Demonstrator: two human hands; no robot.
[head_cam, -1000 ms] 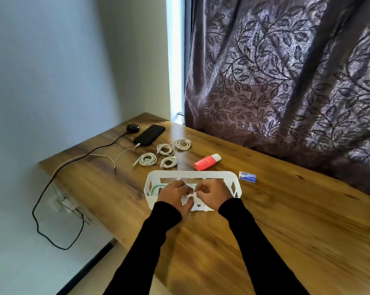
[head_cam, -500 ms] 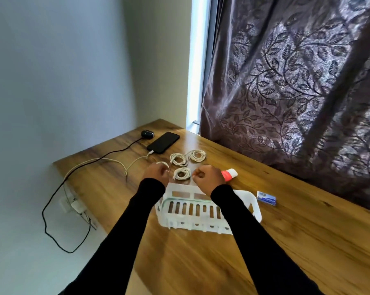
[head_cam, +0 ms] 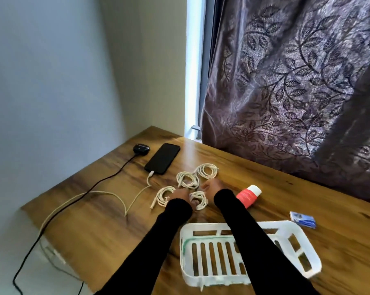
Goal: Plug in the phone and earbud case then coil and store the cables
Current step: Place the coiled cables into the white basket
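A black phone (head_cam: pixel 162 158) lies at the table's far left with a white cable (head_cam: pixel 137 195) plugged into its near end. Beside it a black earbud case (head_cam: pixel 141 149) has a black cable (head_cam: pixel 107 177) running off the table edge. Several cream coiled cables lie in a cluster: far coil (head_cam: pixel 207 170), middle coil (head_cam: pixel 187 179), left coil (head_cam: pixel 164 195), near coil (head_cam: pixel 201 201). My left hand (head_cam: pixel 178 194) is on the near coil, with fingers curled into its loop. My right hand (head_cam: pixel 212 185) reaches between the middle and near coils and holds nothing.
A white slotted plastic basket (head_cam: pixel 185 258) sits near me under my forearms. A red-and-white tube (head_cam: pixel 249 195) and a small blue packet (head_cam: pixel 303 219) lie to the right. A wall is on the left, a patterned curtain behind. Cables hang past the table's left edge.
Both hands left the basket and moved forward to the cluster of coils. The view tilted up and shifted, so the basket now appears nearer.
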